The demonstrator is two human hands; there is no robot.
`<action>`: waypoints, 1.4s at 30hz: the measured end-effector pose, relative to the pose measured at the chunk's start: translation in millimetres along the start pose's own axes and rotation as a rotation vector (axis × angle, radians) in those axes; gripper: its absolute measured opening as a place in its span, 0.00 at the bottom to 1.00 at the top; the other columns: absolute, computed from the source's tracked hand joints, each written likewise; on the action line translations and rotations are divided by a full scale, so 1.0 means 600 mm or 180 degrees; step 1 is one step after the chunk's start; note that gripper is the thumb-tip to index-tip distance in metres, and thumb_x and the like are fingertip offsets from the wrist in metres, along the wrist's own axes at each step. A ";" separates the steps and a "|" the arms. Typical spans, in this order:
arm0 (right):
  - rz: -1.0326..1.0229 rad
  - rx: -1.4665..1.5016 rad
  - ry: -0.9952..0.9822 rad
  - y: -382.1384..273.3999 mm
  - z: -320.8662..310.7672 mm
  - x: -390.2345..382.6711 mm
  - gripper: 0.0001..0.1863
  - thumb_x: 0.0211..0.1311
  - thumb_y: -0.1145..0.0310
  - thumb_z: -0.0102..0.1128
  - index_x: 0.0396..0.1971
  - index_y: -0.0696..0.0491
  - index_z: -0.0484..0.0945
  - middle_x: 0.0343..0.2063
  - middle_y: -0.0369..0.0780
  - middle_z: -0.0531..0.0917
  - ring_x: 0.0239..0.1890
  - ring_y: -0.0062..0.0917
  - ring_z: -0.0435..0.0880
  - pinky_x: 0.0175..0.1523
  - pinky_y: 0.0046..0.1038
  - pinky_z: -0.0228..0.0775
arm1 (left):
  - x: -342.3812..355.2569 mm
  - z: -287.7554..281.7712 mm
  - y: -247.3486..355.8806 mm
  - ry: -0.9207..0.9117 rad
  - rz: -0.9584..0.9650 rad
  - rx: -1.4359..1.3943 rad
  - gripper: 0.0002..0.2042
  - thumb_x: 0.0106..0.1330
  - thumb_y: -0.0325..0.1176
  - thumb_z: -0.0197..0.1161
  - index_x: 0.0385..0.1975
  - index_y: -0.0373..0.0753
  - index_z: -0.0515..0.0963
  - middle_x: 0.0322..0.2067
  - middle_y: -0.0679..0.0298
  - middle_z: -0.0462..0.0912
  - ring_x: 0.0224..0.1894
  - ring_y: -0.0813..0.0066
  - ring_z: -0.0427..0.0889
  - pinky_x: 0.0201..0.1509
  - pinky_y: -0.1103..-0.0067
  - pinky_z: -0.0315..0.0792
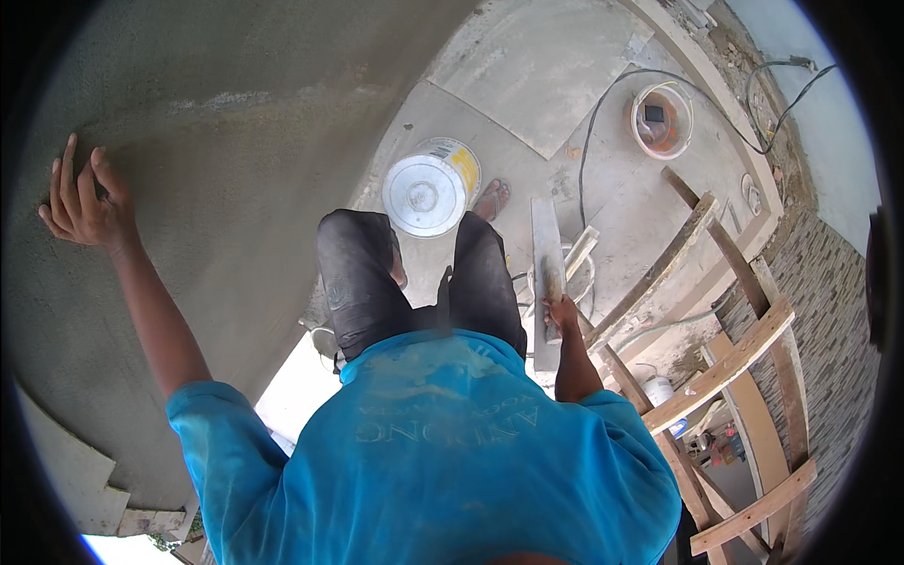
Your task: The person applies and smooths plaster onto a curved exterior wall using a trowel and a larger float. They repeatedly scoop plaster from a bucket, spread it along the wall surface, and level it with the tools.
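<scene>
On the left rises a broad grey plastered wall (245, 179), with a pale streak across its upper part. My left hand (92, 205) is raised at this wall, fingers apart and holding nothing; it appears to rest against the plaster. Down by my right thigh, my right hand (563, 316) grips a long, flat, grey plastering float (547, 240), its blade pointing away from me. The fingers wrap round its near part, which partly hides the grip. Ahead of my knees stands a white and yellow bucket (424, 196), apparently upside down, beside my sandalled foot (492, 200).
A wooden ladder-like frame (725, 367) stands close on my right. Farther off is an open bucket (661, 121) with a dark object in it. A black cable (589, 141) runs across the floor near a large flat board (541, 66). Patterned tiles (833, 330) lie far right.
</scene>
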State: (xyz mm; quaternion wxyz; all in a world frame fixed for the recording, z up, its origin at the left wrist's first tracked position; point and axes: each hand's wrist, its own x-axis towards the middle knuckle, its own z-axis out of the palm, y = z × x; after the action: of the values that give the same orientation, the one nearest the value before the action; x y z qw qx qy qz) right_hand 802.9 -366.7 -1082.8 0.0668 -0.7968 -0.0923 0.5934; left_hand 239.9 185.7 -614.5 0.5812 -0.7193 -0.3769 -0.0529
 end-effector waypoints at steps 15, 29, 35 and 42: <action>0.0808 0.0103 0.0169 -0.046 0.063 -0.135 0.13 0.58 0.72 0.65 0.40 0.55 0.71 0.16 0.34 0.71 0.12 0.19 0.69 0.14 0.24 0.62 | -0.710 -0.149 0.829 -0.6572 -0.4718 -0.4130 0.40 0.64 0.40 0.68 0.69 0.26 0.53 0.56 0.44 0.78 0.53 0.65 0.81 0.55 0.72 0.74; 0.1099 -0.0544 0.0074 0.125 0.130 -0.214 0.14 0.56 0.73 0.67 0.41 0.55 0.73 0.16 0.36 0.74 0.13 0.20 0.73 0.15 0.25 0.66 | -0.740 -0.252 0.949 -0.5147 -0.6286 -0.5329 0.26 0.73 0.27 0.43 0.71 0.35 0.50 0.58 0.45 0.71 0.55 0.59 0.79 0.55 0.67 0.81; 0.1347 0.0253 0.0374 0.090 0.130 -0.206 0.14 0.56 0.74 0.67 0.38 0.55 0.72 0.17 0.36 0.75 0.13 0.20 0.73 0.15 0.26 0.66 | -0.551 -0.195 0.930 -0.4680 -0.5511 -0.5154 0.27 0.69 0.27 0.50 0.67 0.29 0.56 0.51 0.44 0.80 0.47 0.61 0.85 0.41 0.72 0.86; 0.0887 0.0513 0.0577 0.187 0.118 -0.198 0.14 0.55 0.75 0.68 0.38 0.58 0.72 0.16 0.37 0.76 0.12 0.21 0.74 0.15 0.26 0.65 | -0.301 -0.098 0.881 -0.4936 -0.4255 -0.4818 0.29 0.62 0.25 0.54 0.66 0.28 0.59 0.42 0.47 0.83 0.34 0.64 0.87 0.35 0.72 0.87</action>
State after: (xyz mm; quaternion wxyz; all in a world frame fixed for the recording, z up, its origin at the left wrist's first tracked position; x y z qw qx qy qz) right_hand 709.5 -502.9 -1016.3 0.0556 -0.8441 0.0733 0.5282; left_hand 452.3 26.2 -1109.6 -0.4843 -0.3829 -0.7799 -0.1027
